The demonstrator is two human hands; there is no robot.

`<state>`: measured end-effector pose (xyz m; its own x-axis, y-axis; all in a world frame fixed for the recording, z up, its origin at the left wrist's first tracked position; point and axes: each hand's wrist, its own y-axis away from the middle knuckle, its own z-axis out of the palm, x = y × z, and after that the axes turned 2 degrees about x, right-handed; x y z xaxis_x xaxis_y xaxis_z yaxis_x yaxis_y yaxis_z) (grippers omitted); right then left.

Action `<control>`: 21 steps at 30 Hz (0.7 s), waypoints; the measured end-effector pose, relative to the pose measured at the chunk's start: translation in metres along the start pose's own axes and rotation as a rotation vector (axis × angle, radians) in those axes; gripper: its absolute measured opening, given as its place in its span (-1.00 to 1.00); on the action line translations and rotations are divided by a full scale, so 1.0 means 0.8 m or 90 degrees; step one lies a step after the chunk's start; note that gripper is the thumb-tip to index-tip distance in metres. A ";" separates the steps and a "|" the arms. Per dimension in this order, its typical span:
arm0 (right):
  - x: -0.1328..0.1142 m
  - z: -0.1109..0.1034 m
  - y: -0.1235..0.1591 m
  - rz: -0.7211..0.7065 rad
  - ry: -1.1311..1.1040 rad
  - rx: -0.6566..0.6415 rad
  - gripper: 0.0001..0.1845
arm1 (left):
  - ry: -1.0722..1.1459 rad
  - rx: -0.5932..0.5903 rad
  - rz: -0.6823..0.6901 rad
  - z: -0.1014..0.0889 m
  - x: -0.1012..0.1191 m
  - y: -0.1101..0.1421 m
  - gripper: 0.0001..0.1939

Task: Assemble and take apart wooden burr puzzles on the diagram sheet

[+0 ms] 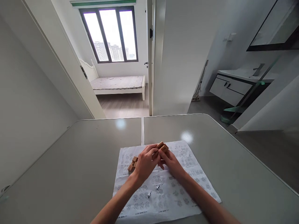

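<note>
Both hands meet above a printed sheet (144,202) covered in small diagrams. My left hand (146,160) is curled around some brown wooden puzzle pieces (164,148), whose ends stick out past the fingertips. From the other side, my right hand (171,161) pinches the same pieces between thumb and fingers. How the pieces fit together is partly hidden by the fingers. Beside the left hand, a small cluster of notched wooden blocks (132,165) lies on the paper. Two small shiny silvery bits (149,195) rest on the sheet nearer to me; their kind is unclear.
The sheet lies on a glossy grey table (93,161) with a seam (143,130) down its middle. Past the far edge are a doorway, a bed (119,83) and a window. At the right stand a washbasin cabinet (231,87) and a green-handled broom (247,96).
</note>
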<state>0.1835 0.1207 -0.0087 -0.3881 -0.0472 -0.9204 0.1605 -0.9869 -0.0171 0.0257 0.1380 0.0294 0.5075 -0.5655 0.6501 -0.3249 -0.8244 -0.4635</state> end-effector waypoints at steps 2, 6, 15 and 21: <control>0.005 -0.003 -0.004 0.001 -0.012 0.027 -0.50 | 0.011 0.006 -0.009 0.009 0.003 -0.004 -0.78; 0.010 -0.007 -0.010 0.012 -0.029 0.066 -0.45 | 0.082 0.022 -0.051 0.013 0.006 -0.009 -0.77; 0.007 -0.009 -0.007 0.026 0.031 0.074 -0.48 | 0.290 0.024 -0.217 0.007 -0.003 0.005 -0.67; 0.005 -0.009 -0.005 0.034 0.033 0.093 -0.50 | 0.334 0.029 -0.250 0.011 -0.003 0.014 -0.62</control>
<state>0.1878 0.1256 -0.0147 -0.3340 -0.0966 -0.9376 0.0449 -0.9952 0.0865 0.0280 0.1306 0.0173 0.1204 -0.1692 0.9782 -0.1549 -0.9765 -0.1498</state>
